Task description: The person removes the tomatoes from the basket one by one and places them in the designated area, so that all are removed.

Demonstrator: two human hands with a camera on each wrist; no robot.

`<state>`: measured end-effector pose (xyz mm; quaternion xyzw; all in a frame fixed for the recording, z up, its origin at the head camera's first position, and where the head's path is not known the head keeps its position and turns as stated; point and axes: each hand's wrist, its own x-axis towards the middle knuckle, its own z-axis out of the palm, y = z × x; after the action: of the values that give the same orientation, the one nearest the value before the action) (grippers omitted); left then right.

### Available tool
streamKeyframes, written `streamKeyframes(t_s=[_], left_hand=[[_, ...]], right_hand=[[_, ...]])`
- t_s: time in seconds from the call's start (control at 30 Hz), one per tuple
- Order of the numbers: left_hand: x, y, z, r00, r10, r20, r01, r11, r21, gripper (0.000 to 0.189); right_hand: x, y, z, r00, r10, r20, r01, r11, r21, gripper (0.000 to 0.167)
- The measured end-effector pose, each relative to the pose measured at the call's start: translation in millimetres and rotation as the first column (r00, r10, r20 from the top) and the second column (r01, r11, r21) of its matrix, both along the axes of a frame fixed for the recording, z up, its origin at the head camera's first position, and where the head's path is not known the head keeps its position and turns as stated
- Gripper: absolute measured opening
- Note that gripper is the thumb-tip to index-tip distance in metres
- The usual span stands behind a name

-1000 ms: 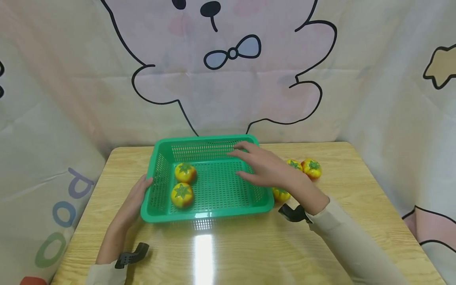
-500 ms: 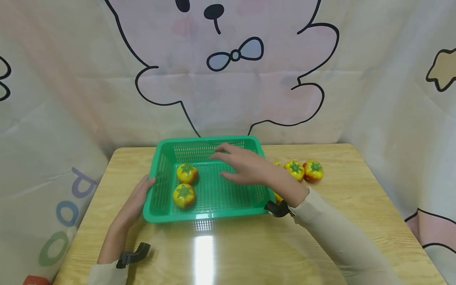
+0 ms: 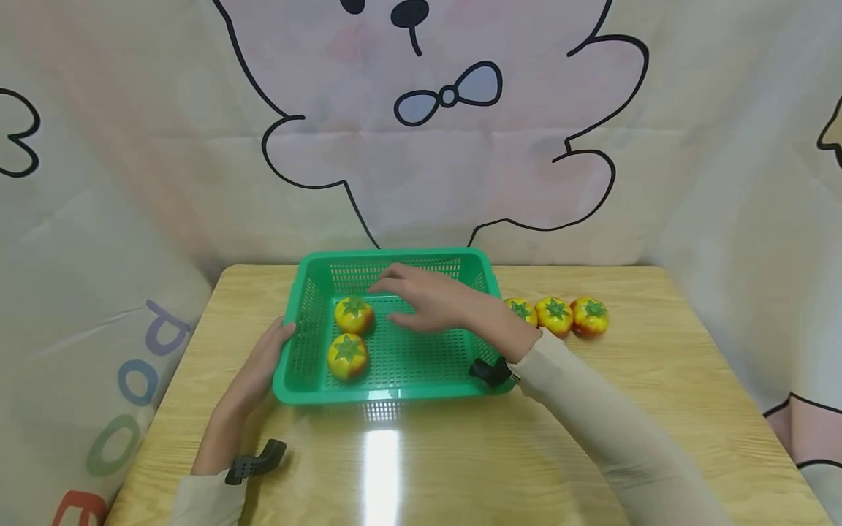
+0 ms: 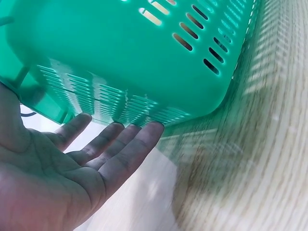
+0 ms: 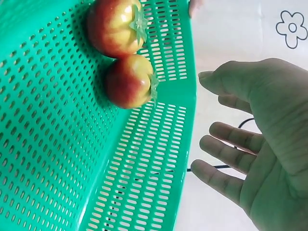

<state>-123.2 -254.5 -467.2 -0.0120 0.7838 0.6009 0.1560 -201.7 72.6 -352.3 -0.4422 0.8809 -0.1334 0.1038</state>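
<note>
A green plastic basket (image 3: 395, 397) with slotted walls stands on the table. Inside its left part sit two glossy yellow-red persimmons (image 3: 347, 357) with green star-shaped tops. My left hand (image 3: 258, 365) holds the basket's left side, thumb at the rim; in the left wrist view the fingers (image 4: 130, 154) lie along the outer wall. Above the basket's middle hovers my right hand (image 3: 424, 298), holding nothing. Its fingers (image 5: 224, 149) are spread and lightly bent in the right wrist view, to the right of the two persimmons.
Right of the basket, a row of three more persimmons (image 3: 554, 315) lies on the wooden table (image 3: 645, 409), partly behind the right forearm. A printed cloth (image 3: 513, 175) hangs behind and at both sides.
My right hand has moved left, from the basket's right end to over its middle, staying unloaded. The left hand keeps its place on the basket. The head view has shifted slightly.
</note>
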Motion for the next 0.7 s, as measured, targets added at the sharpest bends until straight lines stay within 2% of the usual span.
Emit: streamKeyframes(t_s=[0.4,0.7], left_hand=[[-2.0,2.3,0.5,1.000,-0.006,-0.011,0.006,1.000,0.000,0.071],[-0.4,2.1,0.7,1.000,-0.008,-0.006,0.008,1.000,-0.016,0.071]], right_hand=[[-6.7,-20,-3.7,0.996,0.018,0.092,-0.016,1.000,-0.016,0.051],[-14.1,-34,-12.9,0.993,0.012,0.116,-0.010,1.000,-0.020,0.051]])
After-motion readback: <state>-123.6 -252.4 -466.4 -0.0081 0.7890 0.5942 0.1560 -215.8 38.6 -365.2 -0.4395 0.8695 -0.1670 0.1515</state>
